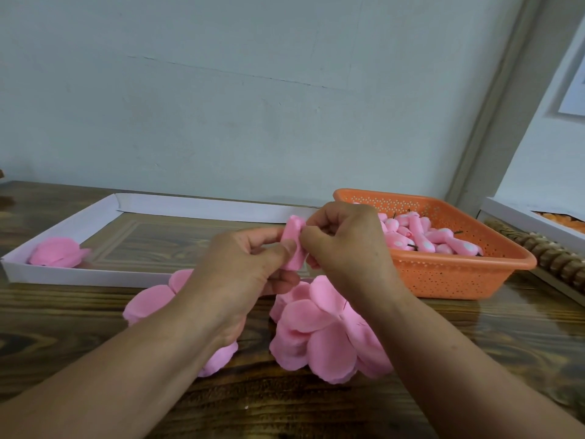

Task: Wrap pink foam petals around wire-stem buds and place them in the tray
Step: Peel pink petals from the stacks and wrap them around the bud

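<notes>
Both hands up over the table [95, 315], working one bud [293, 242] between them. Left hand [243, 274] has thumb & fingers curled round the lower part of the bud, pinching it. Right hand [345, 245] pinches the upper edge w/ curled fingertips, just beside the left thumb. Bud is pink, rolled, roughly upright; no stem visible, hidden by the hands.

Below the hands, on the wood: a pile of loose pink petals [319, 337], fanned out, partly under the right wrist. A 2nd petal pile [152, 302] sits under the left forearm.

Behind, a shallow white tray [79, 274] lying flat, w/ one pink wrapped piece [57, 251] in its near-left corner. To the right of it, an orange basket [443, 277] w/ perforated walls, full of pink buds [424, 237]; some show white dots & dark wire ends.

Far right edge: a white box [522, 217] w/ sth orange inside, and a row of brown wooden beads [544, 255] beside it.
</notes>
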{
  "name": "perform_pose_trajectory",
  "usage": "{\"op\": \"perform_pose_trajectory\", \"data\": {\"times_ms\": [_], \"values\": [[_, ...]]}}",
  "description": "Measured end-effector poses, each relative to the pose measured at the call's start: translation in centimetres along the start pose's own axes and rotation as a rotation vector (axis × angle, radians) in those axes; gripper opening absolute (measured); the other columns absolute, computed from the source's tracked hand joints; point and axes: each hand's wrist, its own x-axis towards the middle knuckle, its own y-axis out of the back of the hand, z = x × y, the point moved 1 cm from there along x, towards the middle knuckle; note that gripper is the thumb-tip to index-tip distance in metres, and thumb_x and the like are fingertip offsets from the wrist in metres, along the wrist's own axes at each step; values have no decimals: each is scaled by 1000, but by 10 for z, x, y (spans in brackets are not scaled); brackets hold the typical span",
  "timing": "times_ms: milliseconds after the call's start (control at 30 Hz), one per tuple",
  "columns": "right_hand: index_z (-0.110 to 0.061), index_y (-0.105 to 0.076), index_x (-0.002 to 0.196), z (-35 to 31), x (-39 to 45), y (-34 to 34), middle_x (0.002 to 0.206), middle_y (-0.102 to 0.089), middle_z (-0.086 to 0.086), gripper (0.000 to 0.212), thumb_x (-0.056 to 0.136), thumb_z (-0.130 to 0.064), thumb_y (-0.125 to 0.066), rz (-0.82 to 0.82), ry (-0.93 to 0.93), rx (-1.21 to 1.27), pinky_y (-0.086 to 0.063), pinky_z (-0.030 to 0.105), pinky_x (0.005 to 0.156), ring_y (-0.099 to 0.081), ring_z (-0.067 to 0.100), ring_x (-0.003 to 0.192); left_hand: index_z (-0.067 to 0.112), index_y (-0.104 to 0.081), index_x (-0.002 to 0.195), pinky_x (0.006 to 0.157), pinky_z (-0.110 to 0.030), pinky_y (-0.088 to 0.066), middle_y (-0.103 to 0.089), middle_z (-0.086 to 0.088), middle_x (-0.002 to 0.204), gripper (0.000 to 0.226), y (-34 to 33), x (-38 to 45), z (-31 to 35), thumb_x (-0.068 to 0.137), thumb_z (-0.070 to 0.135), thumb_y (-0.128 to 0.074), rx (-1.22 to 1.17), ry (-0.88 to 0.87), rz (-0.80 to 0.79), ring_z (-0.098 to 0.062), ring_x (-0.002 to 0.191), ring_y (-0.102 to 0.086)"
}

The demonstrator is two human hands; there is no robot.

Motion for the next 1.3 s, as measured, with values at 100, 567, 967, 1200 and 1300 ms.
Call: {"op": "perform_pose_trajectory", "data": {"times_ms": [100,567,967,1200,1300], "values": [[-11,-59,53,-4,-3,0,46,-58,2,25,78,-12,-62,-16,47,-41,-41,25,47,-48,10,43,23,-74,90,54,-18,-52,-73,-2,70,12,0,0,0,86,17,-64,18,-13,9,-11,55,-63],[-12,-58,56,-5,0,5,48,-52,-4,27,81,-10,-69,-95,9,-62,-41,27,51,-49,13,49,49,-70,69,50,-16,-51,-73,6,68,27,-1,-7,0,83,26,-67,234,-192,10,-6,53,-64],[-7,-63,67,3,8,20,60,-60,0,21,83,7,-60,-405,34,372,-45,19,57,-52,11,57,16,-75,68,71,-26,-53,-69,0,73,23,15,7,8,63,37,-67,-39,191,-443,-10,70,-62],[-11,-64,74,6,6,13,61,-61,-6,14,85,-2,-63,-295,16,332,-43,18,58,-52,5,56,12,-70,73,58,-23,-53,-62,-3,79,22,11,11,2,64,33,-73,-311,280,-393,-8,63,-54],[-17,-63,79,-1,-4,6,69,-61,-3,11,77,-20,-72,-91,252,18,-43,18,58,-50,3,59,16,-66,83,54,-20,-49,-59,3,68,26,13,18,0,63,34,-67,-347,267,-154,-6,57,-51]]}}
